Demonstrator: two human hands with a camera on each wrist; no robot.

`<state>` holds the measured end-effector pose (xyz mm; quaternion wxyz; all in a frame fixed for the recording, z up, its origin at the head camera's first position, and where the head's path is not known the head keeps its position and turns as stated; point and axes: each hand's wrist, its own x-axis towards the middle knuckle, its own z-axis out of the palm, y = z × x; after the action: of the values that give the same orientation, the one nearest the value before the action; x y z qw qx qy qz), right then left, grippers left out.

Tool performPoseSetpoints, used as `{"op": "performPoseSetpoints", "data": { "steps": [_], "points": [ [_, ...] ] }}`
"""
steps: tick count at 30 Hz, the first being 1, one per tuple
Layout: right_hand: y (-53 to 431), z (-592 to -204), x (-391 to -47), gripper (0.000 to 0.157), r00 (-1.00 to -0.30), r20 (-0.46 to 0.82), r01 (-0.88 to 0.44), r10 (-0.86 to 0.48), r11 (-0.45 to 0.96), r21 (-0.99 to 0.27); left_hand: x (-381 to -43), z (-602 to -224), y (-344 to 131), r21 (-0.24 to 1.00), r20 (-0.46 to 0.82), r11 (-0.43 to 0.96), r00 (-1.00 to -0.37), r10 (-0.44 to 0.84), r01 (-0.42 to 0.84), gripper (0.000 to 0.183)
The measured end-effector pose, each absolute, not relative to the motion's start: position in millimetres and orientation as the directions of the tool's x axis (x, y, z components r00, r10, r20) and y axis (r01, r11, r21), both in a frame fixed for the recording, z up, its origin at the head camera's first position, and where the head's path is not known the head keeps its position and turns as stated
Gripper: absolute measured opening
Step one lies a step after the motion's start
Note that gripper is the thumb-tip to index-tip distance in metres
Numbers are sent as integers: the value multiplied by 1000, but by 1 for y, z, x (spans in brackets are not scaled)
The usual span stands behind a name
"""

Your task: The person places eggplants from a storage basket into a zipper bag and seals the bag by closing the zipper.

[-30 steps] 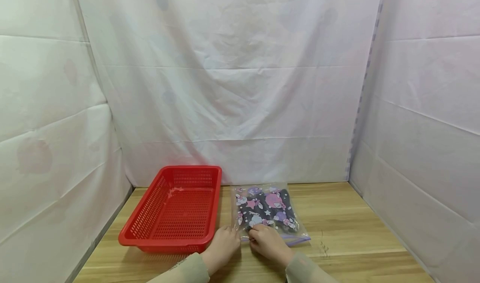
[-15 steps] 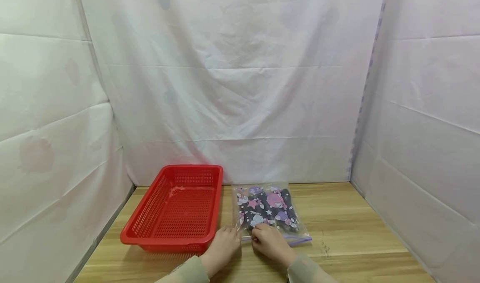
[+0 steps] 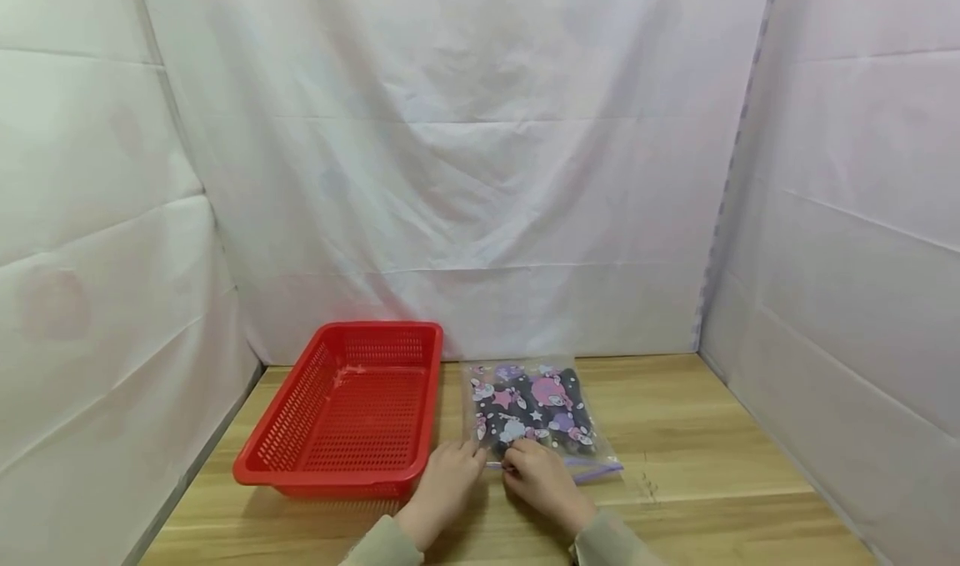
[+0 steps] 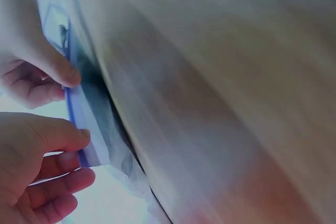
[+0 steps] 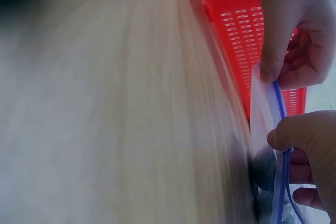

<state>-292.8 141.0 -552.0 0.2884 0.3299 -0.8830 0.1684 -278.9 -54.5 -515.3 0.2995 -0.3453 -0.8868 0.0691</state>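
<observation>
A clear zip bag (image 3: 536, 399), printed with pink, purple and white stars and cartoon figures, lies on the table with something dark inside. Its purple zip strip (image 3: 597, 473) runs along the near edge. My left hand (image 3: 448, 476) pinches the strip's left end between thumb and index finger. A short way right along the strip, my right hand (image 3: 542, 476) pinches it with thumb and fingers. Beyond the right hand, the right wrist view shows two zip strips (image 5: 287, 192) parted from each other. What the dark contents are cannot be told through the print.
Left of the bag stands a red perforated plastic basket (image 3: 367, 424), close to my left hand. The wood-grain table (image 3: 705, 449) extends to the right, with small dark marks on it. White cloth (image 3: 480, 191) hangs at the back and both sides.
The head view has tilted slightly, so everything sits a little higher. Both hands stay at the bag's near edge with little visible movement.
</observation>
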Motion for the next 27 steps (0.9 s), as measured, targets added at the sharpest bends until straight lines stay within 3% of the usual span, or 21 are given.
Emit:
{"op": "performPoseSetpoints", "data": {
  "steps": [12, 27],
  "points": [
    [140, -546, -293, 15, -631, 628, -660, -456, 741, -125, -280, -512, -49, -276, 516, 758, -575, 635, 591, 10],
    [145, -540, -299, 15, -622, 609, -683, -492, 721, -116, -288, -514, -44, -388, 480, 724, -545, 687, 571, 13]
  ]
}}
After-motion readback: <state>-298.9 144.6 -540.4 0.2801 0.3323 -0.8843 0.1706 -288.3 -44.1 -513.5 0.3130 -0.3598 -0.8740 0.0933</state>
